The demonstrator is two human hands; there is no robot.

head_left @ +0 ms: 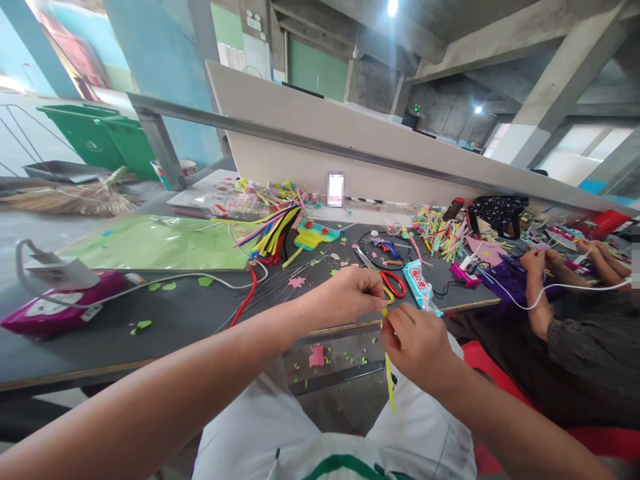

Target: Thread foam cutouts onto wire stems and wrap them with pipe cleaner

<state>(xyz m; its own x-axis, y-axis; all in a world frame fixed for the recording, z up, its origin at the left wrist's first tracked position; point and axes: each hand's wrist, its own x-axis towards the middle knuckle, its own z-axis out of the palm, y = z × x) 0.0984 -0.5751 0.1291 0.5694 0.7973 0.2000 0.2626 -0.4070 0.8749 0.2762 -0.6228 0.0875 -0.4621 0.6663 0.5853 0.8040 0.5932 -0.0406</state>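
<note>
Both my hands meet just past the table's front edge, above my lap. Between the fingertips of my left hand (361, 293) is the upper part of a yellow pipe cleaner (389, 383). My right hand (417, 339) pinches the same strip slightly lower, and its free end hangs down toward my leg. A yellow curve shows above the fingers, partly hidden by them. Right behind my hands lie red-handled scissors (395, 284), blades pointing away to the left. A blue and white packet (421, 287) rests beside them at the table's edge.
Bundled pipe cleaners (280, 233) and a green sheet (165, 243) lie on the left, with a purple power strip (65, 300) nearer. More colourful strips (440, 233) are piled at right. A co-worker's hands (537, 260) work further right. Paper scraps are scattered about.
</note>
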